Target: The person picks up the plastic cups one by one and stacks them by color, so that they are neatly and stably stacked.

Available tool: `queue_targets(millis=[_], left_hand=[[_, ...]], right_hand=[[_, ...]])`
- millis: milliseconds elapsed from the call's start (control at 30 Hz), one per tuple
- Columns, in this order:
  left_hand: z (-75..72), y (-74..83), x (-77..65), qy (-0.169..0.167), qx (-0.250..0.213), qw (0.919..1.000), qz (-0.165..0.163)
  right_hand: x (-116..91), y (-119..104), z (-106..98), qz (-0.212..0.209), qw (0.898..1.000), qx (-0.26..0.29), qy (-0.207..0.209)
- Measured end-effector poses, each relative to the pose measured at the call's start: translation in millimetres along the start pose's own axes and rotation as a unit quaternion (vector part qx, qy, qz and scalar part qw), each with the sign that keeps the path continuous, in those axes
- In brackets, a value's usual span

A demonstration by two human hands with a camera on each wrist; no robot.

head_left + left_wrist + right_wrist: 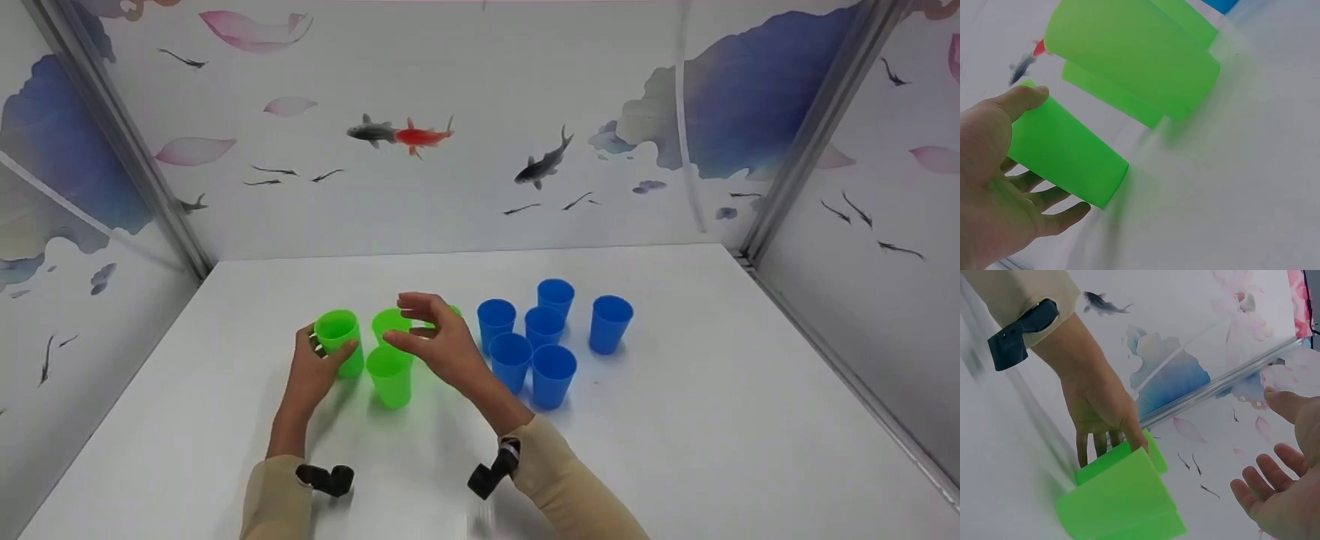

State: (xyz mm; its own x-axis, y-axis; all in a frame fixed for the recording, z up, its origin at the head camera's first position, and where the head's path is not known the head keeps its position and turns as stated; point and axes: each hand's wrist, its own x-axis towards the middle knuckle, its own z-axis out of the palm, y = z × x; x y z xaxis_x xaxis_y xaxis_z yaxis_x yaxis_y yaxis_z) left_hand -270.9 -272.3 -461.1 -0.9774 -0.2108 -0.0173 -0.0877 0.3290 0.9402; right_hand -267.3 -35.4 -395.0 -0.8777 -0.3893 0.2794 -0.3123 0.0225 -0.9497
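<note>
My left hand grips a green cup at the left end of the green group, thumb on the near side and fingers round the far side. In the left wrist view this cup stands upright on the table, or nearly so; a tiny gap cannot be ruled out. Above the other green cups hovers my right hand, its fingers apart and holding nothing. Beneath it are a front green cup and a rear green cup. One more green cup is mostly hidden behind the right hand.
Several blue cups stand right of the green ones, among them a front blue cup and a separate one at the far right. The white table is enclosed by printed panels, with a back wall behind the cups.
</note>
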Motion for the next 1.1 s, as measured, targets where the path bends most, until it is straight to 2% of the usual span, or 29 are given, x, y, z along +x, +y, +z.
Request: queue_targets(millis=[233,600,833,1100], left_hand=[[1.0,-1.3,0.0,0.008,-0.005,0.9999,0.006],[0.5,1.7,-3.0,0.015,0.009,0.9997,0.016],[0.5,1.0,-3.7,0.015,0.017,0.9997,0.011],[-0.3,1.3,-1.7,0.014,0.025,0.9995,0.009]], right_hand=[[2,13,-4,0.023,1.0,-0.011,-0.001],[-1,28,2,0.045,0.998,-0.03,-0.033],[-2,38,6,0.073,0.995,-0.048,-0.044],[-3,43,9,0.084,0.994,-0.058,-0.043]])
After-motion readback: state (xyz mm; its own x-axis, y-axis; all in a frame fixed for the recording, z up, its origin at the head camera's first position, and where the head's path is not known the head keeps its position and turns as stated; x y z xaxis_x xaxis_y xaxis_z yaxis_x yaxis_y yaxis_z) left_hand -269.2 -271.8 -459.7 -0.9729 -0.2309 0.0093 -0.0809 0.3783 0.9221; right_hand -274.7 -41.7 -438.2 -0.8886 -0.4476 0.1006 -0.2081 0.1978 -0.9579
